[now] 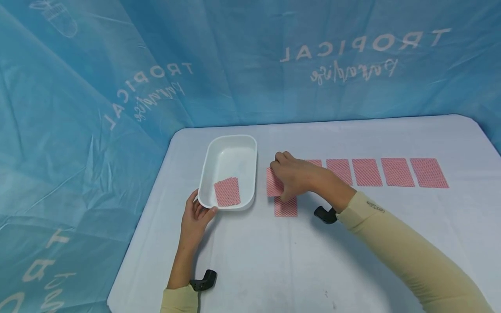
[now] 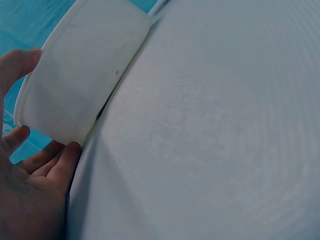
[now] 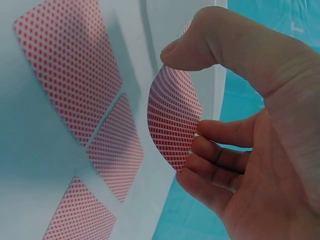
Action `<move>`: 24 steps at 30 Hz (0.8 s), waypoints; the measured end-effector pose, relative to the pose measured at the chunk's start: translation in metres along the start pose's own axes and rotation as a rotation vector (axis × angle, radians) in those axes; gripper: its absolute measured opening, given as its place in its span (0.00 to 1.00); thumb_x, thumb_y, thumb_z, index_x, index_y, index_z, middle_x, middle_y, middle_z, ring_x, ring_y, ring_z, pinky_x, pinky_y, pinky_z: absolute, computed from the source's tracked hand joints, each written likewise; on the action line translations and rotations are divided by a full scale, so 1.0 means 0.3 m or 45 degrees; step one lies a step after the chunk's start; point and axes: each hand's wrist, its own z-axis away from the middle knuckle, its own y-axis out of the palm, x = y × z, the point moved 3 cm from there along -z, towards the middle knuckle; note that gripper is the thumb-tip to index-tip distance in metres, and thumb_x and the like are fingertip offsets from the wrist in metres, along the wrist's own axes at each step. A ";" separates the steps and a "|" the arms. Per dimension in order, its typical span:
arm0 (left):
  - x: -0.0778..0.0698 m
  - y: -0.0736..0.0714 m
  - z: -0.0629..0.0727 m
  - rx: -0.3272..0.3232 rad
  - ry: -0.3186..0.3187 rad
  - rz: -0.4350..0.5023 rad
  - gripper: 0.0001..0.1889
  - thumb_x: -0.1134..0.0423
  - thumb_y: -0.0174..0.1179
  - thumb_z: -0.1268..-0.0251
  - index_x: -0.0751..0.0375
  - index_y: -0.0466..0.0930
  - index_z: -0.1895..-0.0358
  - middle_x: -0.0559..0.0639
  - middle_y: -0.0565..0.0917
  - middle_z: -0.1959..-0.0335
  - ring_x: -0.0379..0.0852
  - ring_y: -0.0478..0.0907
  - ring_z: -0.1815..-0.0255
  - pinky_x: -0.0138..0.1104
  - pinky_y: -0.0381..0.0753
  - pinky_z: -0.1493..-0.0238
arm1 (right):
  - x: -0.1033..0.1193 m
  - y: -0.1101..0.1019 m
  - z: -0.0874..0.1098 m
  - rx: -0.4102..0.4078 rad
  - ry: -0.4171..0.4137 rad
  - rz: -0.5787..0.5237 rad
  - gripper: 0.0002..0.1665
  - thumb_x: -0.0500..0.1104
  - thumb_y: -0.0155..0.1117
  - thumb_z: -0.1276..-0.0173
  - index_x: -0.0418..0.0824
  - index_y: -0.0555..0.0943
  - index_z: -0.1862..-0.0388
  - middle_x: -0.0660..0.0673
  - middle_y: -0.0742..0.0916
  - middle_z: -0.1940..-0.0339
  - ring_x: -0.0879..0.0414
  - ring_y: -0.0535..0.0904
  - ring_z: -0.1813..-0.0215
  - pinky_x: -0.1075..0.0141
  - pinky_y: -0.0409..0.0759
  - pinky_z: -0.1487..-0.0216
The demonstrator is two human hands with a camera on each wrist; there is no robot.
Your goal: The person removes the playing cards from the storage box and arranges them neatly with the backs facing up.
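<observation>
My right hand (image 1: 294,174) pinches a playing card (image 3: 175,117) with a red-patterned back between thumb and fingertips. The card bows in the grip, and in the head view it overlaps another face-down playing card (image 1: 285,208) lying on the table. To the left, a white plastic tub (image 1: 228,150) has several stacked cards (image 1: 227,192) lying face down near its front. My left hand (image 1: 195,219) holds the tub's front left corner. In the left wrist view the thumb (image 2: 20,67) rests at the rim and the other fingers lie along the wall.
A row of face-down cards (image 1: 367,172) runs to the right on the white-covered table (image 1: 250,269); my right hand partly hides its left end. A blue printed curtain (image 1: 242,65) hangs behind the table and along its left side.
</observation>
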 end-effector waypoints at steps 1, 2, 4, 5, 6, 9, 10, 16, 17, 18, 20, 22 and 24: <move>-0.008 0.002 0.002 0.001 -0.002 -0.004 0.42 0.67 0.67 0.40 0.60 0.52 0.26 0.64 0.64 0.32 0.60 0.66 0.34 0.30 0.75 0.44 | -0.005 0.003 0.004 -0.001 0.000 0.003 0.40 0.51 0.72 0.57 0.35 0.71 0.46 0.46 0.68 0.56 0.52 0.63 0.52 0.64 0.75 0.58; -0.011 0.002 0.002 0.002 -0.001 -0.003 0.42 0.67 0.67 0.40 0.61 0.52 0.26 0.64 0.64 0.32 0.60 0.66 0.34 0.30 0.75 0.44 | -0.010 0.007 0.007 0.000 0.003 0.012 0.41 0.52 0.73 0.57 0.35 0.71 0.45 0.46 0.69 0.56 0.52 0.63 0.52 0.63 0.75 0.57; -0.014 0.003 0.003 0.004 -0.002 -0.005 0.42 0.67 0.66 0.40 0.61 0.52 0.26 0.64 0.64 0.32 0.59 0.66 0.33 0.30 0.75 0.44 | -0.019 0.012 0.013 0.005 0.014 0.022 0.44 0.53 0.74 0.57 0.35 0.70 0.43 0.46 0.69 0.54 0.52 0.63 0.51 0.63 0.76 0.56; -0.014 0.003 0.003 0.005 -0.003 -0.006 0.42 0.67 0.66 0.39 0.61 0.52 0.26 0.64 0.64 0.32 0.59 0.66 0.33 0.30 0.75 0.44 | -0.023 0.015 0.017 0.007 0.020 0.028 0.45 0.53 0.74 0.57 0.35 0.70 0.42 0.46 0.69 0.53 0.52 0.63 0.50 0.63 0.76 0.56; -0.014 0.003 0.003 0.004 -0.004 -0.008 0.42 0.67 0.66 0.39 0.61 0.52 0.26 0.64 0.64 0.32 0.59 0.66 0.33 0.30 0.75 0.44 | -0.027 0.016 0.020 0.013 0.028 0.030 0.46 0.54 0.75 0.57 0.35 0.70 0.41 0.46 0.69 0.53 0.52 0.64 0.50 0.63 0.76 0.56; -0.009 0.002 0.004 -0.001 -0.013 -0.002 0.42 0.68 0.66 0.40 0.61 0.52 0.26 0.64 0.64 0.32 0.59 0.66 0.34 0.30 0.75 0.44 | -0.038 0.020 0.031 0.020 0.041 0.017 0.46 0.54 0.75 0.57 0.36 0.70 0.41 0.45 0.70 0.53 0.51 0.64 0.50 0.62 0.77 0.56; -0.007 0.001 0.004 -0.002 -0.015 0.004 0.42 0.68 0.66 0.40 0.61 0.52 0.26 0.64 0.64 0.32 0.59 0.66 0.34 0.30 0.75 0.44 | -0.041 0.021 0.035 0.017 0.041 0.011 0.46 0.55 0.76 0.57 0.36 0.70 0.41 0.45 0.70 0.53 0.51 0.64 0.51 0.62 0.76 0.56; 0.013 0.001 -0.001 0.009 -0.015 0.033 0.42 0.67 0.67 0.40 0.60 0.52 0.26 0.64 0.64 0.32 0.59 0.65 0.33 0.30 0.75 0.44 | -0.063 0.037 0.071 0.023 0.039 -0.012 0.44 0.54 0.75 0.57 0.34 0.71 0.44 0.44 0.70 0.53 0.50 0.64 0.51 0.62 0.75 0.57; 0.021 -0.001 -0.004 0.010 -0.013 0.043 0.42 0.67 0.67 0.40 0.59 0.53 0.26 0.64 0.64 0.32 0.59 0.65 0.33 0.30 0.75 0.44 | -0.066 0.041 0.076 0.021 0.039 -0.016 0.44 0.54 0.75 0.57 0.34 0.71 0.44 0.44 0.70 0.53 0.50 0.64 0.51 0.62 0.76 0.57; 0.030 -0.004 -0.006 0.006 -0.013 0.050 0.42 0.67 0.67 0.40 0.58 0.53 0.26 0.63 0.64 0.32 0.58 0.65 0.33 0.30 0.75 0.43 | -0.069 0.044 0.080 0.018 0.041 -0.021 0.45 0.54 0.76 0.57 0.34 0.71 0.43 0.44 0.70 0.53 0.50 0.65 0.51 0.62 0.76 0.58; 0.048 -0.008 -0.011 -0.006 -0.009 0.051 0.42 0.65 0.68 0.41 0.55 0.54 0.26 0.61 0.65 0.32 0.56 0.66 0.33 0.30 0.75 0.43 | -0.074 0.051 0.084 0.006 0.047 -0.023 0.46 0.55 0.76 0.58 0.34 0.71 0.42 0.43 0.71 0.52 0.50 0.65 0.51 0.61 0.77 0.59; 0.069 -0.013 -0.016 -0.017 -0.004 0.045 0.42 0.64 0.68 0.41 0.52 0.55 0.26 0.58 0.66 0.33 0.53 0.66 0.33 0.30 0.75 0.43 | -0.080 0.059 0.087 0.001 0.052 -0.018 0.47 0.55 0.76 0.58 0.34 0.71 0.41 0.43 0.71 0.50 0.50 0.65 0.51 0.61 0.77 0.59; 0.079 -0.016 -0.018 -0.027 0.000 0.027 0.42 0.62 0.69 0.41 0.50 0.55 0.26 0.56 0.67 0.33 0.51 0.67 0.34 0.30 0.74 0.43 | -0.086 0.066 0.090 0.002 0.060 -0.016 0.48 0.55 0.75 0.58 0.35 0.70 0.40 0.43 0.71 0.48 0.51 0.65 0.50 0.61 0.77 0.58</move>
